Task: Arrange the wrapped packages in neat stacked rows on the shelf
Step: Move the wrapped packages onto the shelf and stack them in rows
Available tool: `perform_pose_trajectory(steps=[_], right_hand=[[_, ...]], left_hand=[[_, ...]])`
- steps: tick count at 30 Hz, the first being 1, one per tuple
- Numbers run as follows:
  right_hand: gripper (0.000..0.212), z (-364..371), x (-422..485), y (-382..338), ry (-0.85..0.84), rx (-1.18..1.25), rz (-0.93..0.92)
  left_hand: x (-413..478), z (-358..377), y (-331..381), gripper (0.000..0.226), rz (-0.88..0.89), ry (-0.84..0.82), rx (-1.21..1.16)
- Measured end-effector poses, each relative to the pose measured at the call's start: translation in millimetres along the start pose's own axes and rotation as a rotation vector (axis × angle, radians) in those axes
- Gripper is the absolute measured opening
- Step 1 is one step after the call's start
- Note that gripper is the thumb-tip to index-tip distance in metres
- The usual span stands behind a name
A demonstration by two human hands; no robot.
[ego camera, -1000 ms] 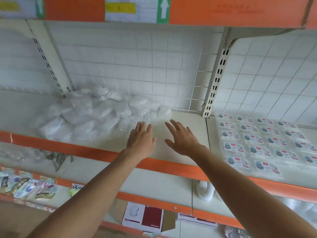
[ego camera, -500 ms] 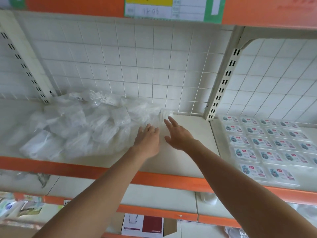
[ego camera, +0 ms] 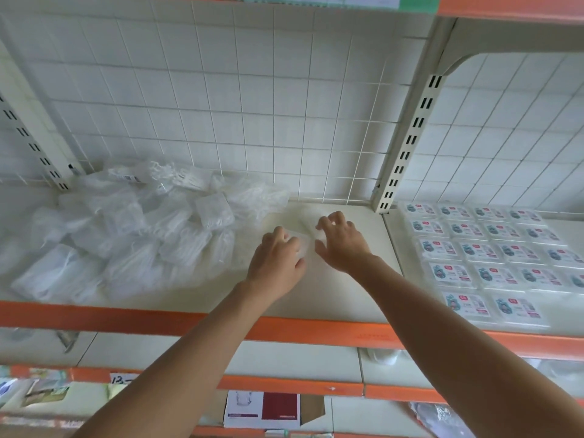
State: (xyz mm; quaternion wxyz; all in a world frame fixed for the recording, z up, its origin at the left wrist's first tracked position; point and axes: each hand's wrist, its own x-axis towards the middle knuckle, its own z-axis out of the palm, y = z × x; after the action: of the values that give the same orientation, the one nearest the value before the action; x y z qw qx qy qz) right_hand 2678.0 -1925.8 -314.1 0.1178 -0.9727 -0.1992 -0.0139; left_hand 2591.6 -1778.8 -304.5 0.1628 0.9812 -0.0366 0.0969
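A loose heap of clear wrapped packages point(ego camera: 142, 229) with white contents lies on the left half of the cream shelf point(ego camera: 335, 298). One small clear wrapped package point(ego camera: 304, 245) sits apart from the heap on the bare shelf, between my two hands. My left hand point(ego camera: 276, 263) has its fingers curled over the package's left side. My right hand point(ego camera: 343, 243) is arched over its right end, with curled fingers and thumb pinching the edge. Most of that package is hidden under my fingers.
Flat labelled packs point(ego camera: 493, 257) lie in neat rows on the neighbouring shelf to the right, beyond a slotted upright point(ego camera: 407, 147). A white wire grid point(ego camera: 252, 105) backs the shelf, and an orange rail point(ego camera: 158, 320) edges its front. Lower shelves hold a red-and-white box point(ego camera: 265, 409).
Both hands reached forward over the shelf, curled their fingers and took hold of one package at the heap's right edge. The view has moved closer and tilted upward.
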Motion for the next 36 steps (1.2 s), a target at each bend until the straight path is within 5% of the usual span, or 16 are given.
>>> perform_pose_trajectory(steps=[8,13,21,36], right_hand=[[0.031,-9.3,-25.2,9.8,0.096,-0.07,0.149],[0.044,-16.2,-30.1,5.1,0.02,-0.037,0.169],[0.054,-44.6,-54.7,30.2,0.129,0.045,0.127],[0.05,-108.5,-171.1,250.7,0.128,0.023,0.151]], left_hand=[[-3.0,10.4,9.1,0.036,-0.072,-0.034,-0.053],[-2.1,7.3,10.7,0.042,-0.11,-0.077,-0.125],[6.5,-1.7,41.9,0.041,-0.064,0.044,-0.243],[24.3,60.3,257.1,0.049,0.098,0.042,-0.284]])
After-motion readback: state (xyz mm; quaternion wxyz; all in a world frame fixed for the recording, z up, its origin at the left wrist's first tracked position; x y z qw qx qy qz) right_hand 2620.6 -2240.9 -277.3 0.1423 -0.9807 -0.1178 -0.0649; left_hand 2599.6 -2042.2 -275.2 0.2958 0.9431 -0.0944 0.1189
